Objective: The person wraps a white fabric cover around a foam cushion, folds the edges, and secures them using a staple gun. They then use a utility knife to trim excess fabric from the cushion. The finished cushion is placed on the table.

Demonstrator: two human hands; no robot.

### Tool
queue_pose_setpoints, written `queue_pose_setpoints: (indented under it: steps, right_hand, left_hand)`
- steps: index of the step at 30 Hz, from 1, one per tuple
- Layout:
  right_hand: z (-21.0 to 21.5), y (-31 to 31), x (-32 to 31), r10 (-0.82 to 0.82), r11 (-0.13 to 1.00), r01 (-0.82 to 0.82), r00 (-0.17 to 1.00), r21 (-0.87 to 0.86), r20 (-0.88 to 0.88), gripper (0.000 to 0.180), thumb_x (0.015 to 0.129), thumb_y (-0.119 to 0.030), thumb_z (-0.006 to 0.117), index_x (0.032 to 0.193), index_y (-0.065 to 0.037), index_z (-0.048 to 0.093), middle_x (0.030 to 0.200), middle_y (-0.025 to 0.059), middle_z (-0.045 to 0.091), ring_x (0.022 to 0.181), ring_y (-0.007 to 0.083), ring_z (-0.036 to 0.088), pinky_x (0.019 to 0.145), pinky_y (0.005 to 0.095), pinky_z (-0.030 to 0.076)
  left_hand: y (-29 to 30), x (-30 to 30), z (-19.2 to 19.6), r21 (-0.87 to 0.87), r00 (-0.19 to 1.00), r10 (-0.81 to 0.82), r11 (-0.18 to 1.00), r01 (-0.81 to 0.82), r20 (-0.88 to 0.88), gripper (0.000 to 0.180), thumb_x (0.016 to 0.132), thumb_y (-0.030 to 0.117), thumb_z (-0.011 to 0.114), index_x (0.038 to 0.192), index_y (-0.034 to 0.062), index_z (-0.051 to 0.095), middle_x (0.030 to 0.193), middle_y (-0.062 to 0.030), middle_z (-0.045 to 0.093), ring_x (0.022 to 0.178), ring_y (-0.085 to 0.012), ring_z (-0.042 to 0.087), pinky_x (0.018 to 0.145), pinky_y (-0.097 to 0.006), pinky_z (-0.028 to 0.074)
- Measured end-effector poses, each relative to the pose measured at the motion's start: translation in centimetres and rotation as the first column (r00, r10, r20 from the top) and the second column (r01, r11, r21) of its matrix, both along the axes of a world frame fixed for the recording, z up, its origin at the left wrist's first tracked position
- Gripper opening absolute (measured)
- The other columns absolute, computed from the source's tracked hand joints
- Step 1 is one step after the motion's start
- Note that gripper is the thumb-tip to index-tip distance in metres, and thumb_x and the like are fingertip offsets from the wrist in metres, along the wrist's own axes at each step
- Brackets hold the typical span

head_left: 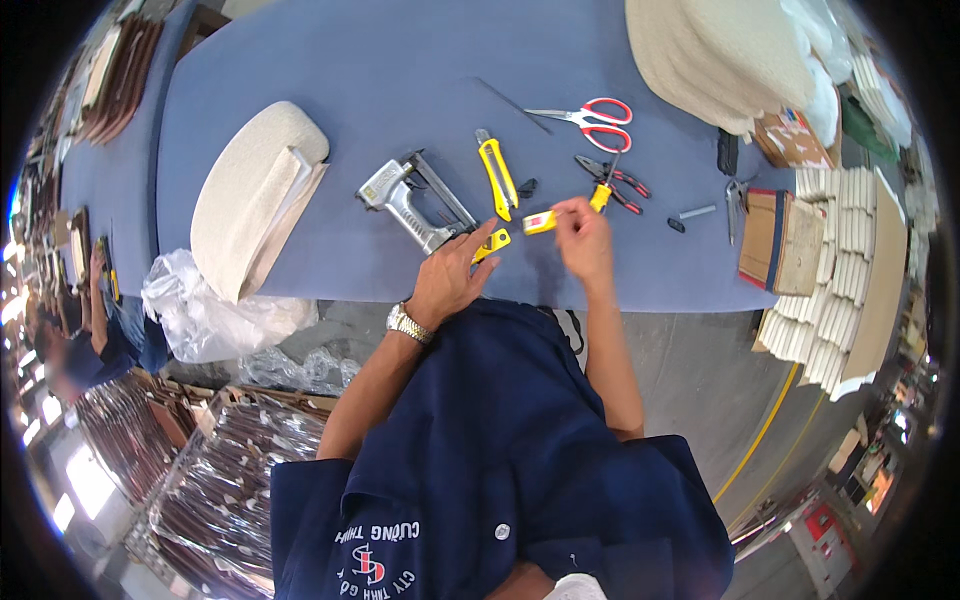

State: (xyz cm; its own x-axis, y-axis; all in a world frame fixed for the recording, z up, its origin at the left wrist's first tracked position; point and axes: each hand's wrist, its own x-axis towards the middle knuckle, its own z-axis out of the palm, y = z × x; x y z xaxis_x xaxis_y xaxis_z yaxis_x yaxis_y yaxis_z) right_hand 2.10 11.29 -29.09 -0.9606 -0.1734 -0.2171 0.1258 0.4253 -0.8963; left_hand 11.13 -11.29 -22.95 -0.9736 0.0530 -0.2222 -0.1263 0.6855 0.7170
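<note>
While my left hand [450,285] lay by the near edge of the blue-grey table [385,80], its thumb and forefinger stood parted about a flat yellow piece [495,243] at twelve o'clock; whether they gripped it I couldn't tell. My right hand [585,242], blurred, had its fingers bunched beside a yellow labelled strip [538,222] at one, its hold unclear. A staple gun [400,205] lay at eleven, a beige cushion [245,190] at ten. Crumpled clear plastic [225,310] hung at nine, white strips [825,260] were stacked at three, and a yellow line [757,432] crossed the grey floor [670,370] at four.
</note>
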Motion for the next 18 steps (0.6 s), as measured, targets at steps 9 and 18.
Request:
queue_pose_setpoints:
  steps: [9,18]
  right_hand:
    - [1.7,0.8,-1.2,-0.032,0.995,0.012,0.980,0.102,0.195,0.039,0.108,-0.035,0.053,0.130,-0.006,0.066,0.076,0.0056,0.072,0.062,0.0117,0.067,0.059,0.0294,0.052]
    - [-1.6,-1.4,5.5,0.142,0.853,0.192,0.810,-0.485,0.570,0.035,0.109,-0.032,0.053,0.121,-0.004,0.072,0.094,0.0042,0.072,0.074,0.0103,0.068,0.066,0.0245,0.055]
  left_hand:
    - [-2.2,1.2,2.6,-0.162,0.996,-0.086,0.983,0.089,0.025,0.046,0.091,0.018,0.067,0.134,0.0053,0.059,0.103,-0.0209,0.073,0.089,-0.0394,0.072,0.075,-0.050,0.058]
    - [0.9,-3.3,0.5,-0.354,0.870,-0.425,0.796,0.490,0.248,0.031,0.089,0.024,0.073,0.114,0.0085,0.066,0.087,-0.0165,0.073,0.083,-0.0391,0.072,0.070,-0.052,0.056]
